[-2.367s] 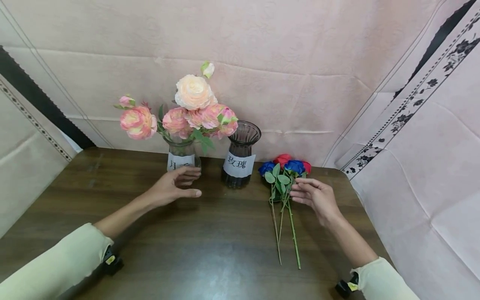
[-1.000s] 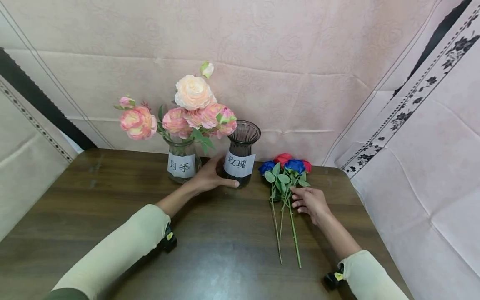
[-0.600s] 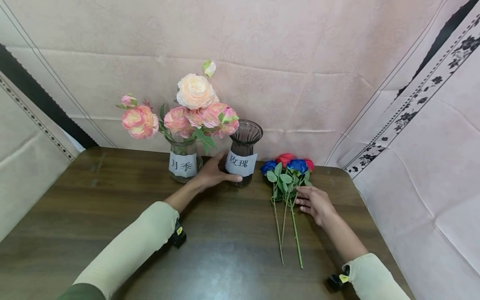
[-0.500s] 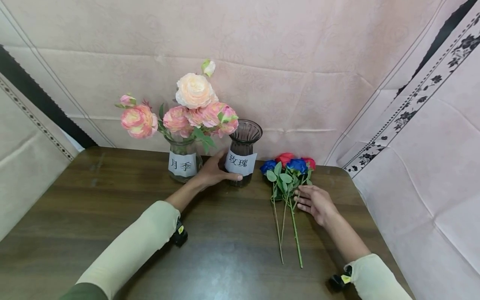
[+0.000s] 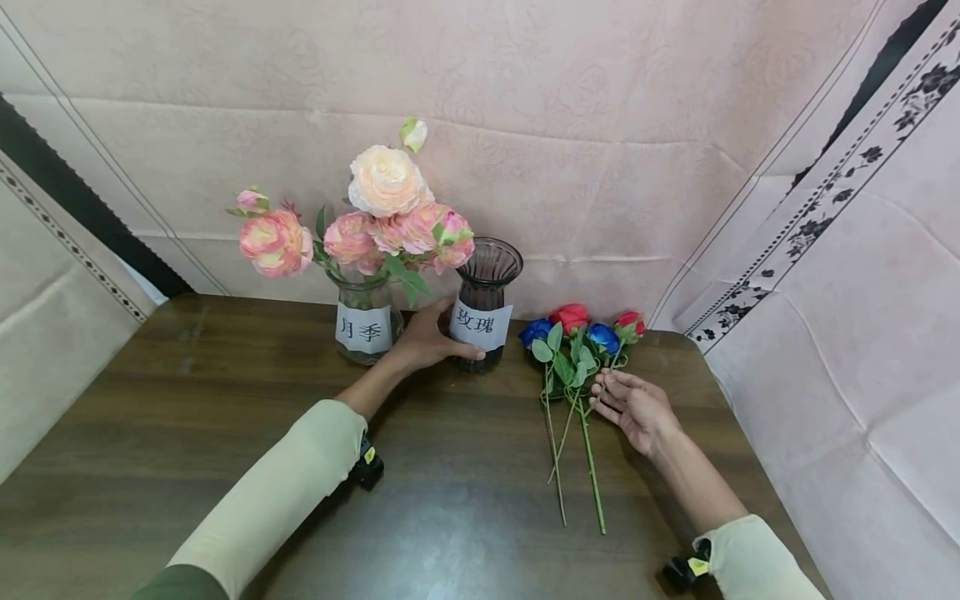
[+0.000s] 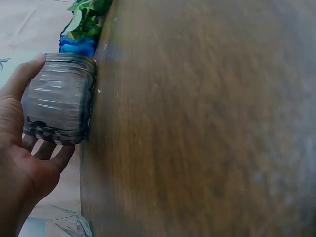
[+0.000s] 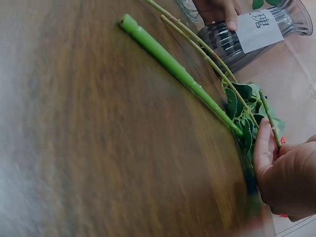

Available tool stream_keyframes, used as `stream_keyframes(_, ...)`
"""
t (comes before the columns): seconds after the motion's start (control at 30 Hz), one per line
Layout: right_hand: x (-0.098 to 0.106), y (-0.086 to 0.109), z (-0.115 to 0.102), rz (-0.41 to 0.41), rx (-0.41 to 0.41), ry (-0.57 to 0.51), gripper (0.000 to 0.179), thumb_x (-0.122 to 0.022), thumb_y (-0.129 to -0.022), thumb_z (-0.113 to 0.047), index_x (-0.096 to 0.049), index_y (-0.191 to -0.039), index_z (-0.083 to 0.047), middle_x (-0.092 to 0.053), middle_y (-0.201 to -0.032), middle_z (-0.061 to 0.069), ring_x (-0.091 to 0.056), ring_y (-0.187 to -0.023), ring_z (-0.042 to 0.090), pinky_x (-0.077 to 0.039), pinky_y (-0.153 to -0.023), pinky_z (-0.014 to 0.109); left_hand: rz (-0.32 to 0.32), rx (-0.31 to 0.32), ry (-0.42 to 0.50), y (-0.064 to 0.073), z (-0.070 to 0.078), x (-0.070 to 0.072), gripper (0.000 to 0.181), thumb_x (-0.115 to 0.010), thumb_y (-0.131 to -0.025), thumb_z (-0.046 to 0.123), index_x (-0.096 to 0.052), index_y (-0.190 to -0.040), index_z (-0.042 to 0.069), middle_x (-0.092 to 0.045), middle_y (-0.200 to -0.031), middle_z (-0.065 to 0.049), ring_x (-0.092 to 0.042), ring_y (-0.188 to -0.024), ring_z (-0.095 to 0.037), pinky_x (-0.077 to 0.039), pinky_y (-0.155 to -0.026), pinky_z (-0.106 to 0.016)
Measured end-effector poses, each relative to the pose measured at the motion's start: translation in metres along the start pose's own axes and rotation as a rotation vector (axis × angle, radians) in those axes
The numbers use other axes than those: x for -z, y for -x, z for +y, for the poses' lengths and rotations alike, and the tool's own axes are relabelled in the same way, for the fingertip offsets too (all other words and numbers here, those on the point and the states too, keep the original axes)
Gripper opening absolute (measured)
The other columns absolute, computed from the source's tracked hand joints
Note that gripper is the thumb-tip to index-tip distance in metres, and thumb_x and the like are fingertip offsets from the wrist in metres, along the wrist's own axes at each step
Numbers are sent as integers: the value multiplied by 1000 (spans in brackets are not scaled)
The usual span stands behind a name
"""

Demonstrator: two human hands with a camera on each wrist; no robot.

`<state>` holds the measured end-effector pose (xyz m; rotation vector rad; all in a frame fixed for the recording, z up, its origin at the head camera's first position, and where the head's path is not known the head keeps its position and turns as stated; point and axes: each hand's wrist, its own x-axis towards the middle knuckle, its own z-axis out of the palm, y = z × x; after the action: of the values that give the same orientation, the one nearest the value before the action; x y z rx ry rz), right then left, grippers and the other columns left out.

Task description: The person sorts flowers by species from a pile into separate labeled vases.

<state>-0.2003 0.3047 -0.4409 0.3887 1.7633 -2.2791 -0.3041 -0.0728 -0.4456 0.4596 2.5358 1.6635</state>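
My left hand (image 5: 429,337) grips the lower part of a dark ribbed glass vase (image 5: 489,287) with a white label. In the left wrist view, the thumb and fingers wrap around the vase (image 6: 59,98). On the right, my right hand (image 5: 636,408) pinches the stem of a small red rose (image 5: 628,323), its bloom tipped to the right. Beside it lie two blue roses, one of them this blue rose (image 5: 603,337), and a larger red rose (image 5: 570,317). Leaves partly hide the stems where they cross. The right wrist view shows a thick green stem (image 7: 168,64) nearby.
A clear glass vase (image 5: 363,329), also labelled, stands left of the dark vase and holds pink and cream flowers (image 5: 388,183). Both vases are near the back edge of the wooden table (image 5: 420,508). A pale cloth (image 5: 600,167) hangs behind.
My left hand has moved from the clear vase to the dark one and taken hold of it. My right hand has pinched the small red rose, whose bloom has shifted right and stem end left.
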Motion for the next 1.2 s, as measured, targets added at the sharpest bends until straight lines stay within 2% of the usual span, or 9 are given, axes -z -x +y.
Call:
stream_keyframes(0.17,-1,3,1,54,41,-119,16,-57,-117,-8,-71,-123,-14,-83,-103,-4,-82,-100,12,-69,-93,34,9,-33,-9,-3,-2,-2,97,-106,-77,33,-59,-160,16,-71,-151,-11,-66,-142,-35,-52,-123,-58)
stream_keyframes(0.27,-3,3,2,87,85,-186,16,-60,-116,-8,-74,-117,-15,-83,-102,-3,-84,-101,14,-70,-93,37,6,-49,-1,-4,-2,-2,95,-106,-77,32,-60,-158,16,-73,-149,-12,-68,-140,-35,-53,-122,-58)
stream_keyframes(0.47,-10,3,-3,130,195,-274,8,-65,-113,-8,-71,-116,-13,-83,-101,1,-85,-103,19,-71,-93,41,9,-64,12,-2,-2,-1,92,-106,-77,31,-61,-156,16,-74,-146,-10,-70,-137,-34,-53,-121,-57)
stream_keyframes(0.6,-17,1,-11,129,259,-329,8,-66,-112,-6,-71,-113,-12,-83,-102,2,-86,-101,20,-70,-94,44,8,-76,32,-2,-2,-2,88,-106,-78,28,-62,-154,17,-75,-144,-10,-71,-135,-33,-54,-120,-56)
stream_keyframes(0.97,-38,-8,-33,120,331,-415,6,-71,-109,-4,-71,-110,-10,-82,-103,7,-85,-97,23,-71,-91,43,14,-73,23,-2,-3,-5,90,-105,-77,29,-61,-155,18,-73,-146,-9,-68,-138,-33,-50,-124,-57)
stream_keyframes(1.2,-53,-14,-50,98,392,-504,10,-75,-106,-1,-71,-114,-5,-82,-102,10,-84,-96,27,-71,-92,45,8,-67,26,-1,1,-4,91,-104,-78,28,-59,-156,16,-72,-146,-10,-67,-139,-34,-49,-125,-58)
